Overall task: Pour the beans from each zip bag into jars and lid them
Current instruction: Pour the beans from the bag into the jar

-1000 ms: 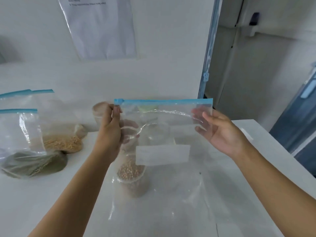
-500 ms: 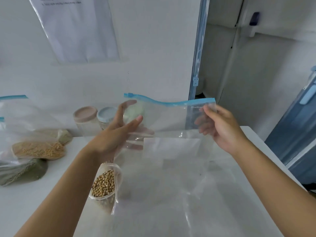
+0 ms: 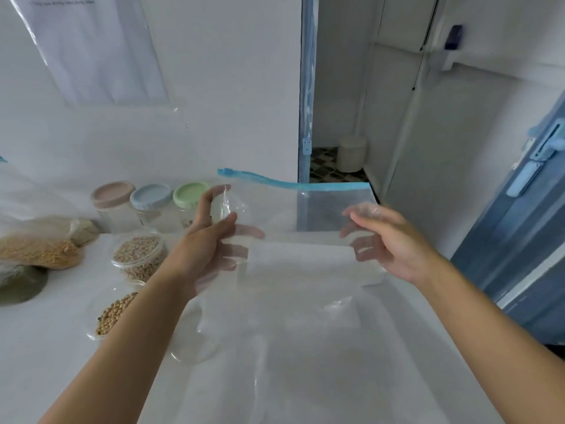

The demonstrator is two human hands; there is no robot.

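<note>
An empty clear zip bag (image 3: 305, 215) with a blue zipper strip hangs over the white table (image 3: 351, 377), held up between both hands. My left hand (image 3: 208, 240) holds its left side, thumb in front and fingers showing through the plastic behind. My right hand (image 3: 394, 243) grips the right edge with curled fingers. Left of my forearm stand two open jars: one with mixed beans (image 3: 139, 255), one with soybeans (image 3: 114, 313) partly hidden by the arm. A clear empty jar (image 3: 195, 341) shows under the forearm.
Three lidded jars stand against the back wall: pink lid (image 3: 112, 192), blue lid (image 3: 151, 195), green lid (image 3: 189, 194). Zip bags with yellow grain (image 3: 36, 255) and green beans (image 3: 21, 286) lie at far left. A blue door (image 3: 519, 215) and an open doorway are to the right.
My left hand has left the bag's top corner and now holds it lower down with spread fingers. The bag has moved right and its zipper edge slopes. My view has swung to the right.
</note>
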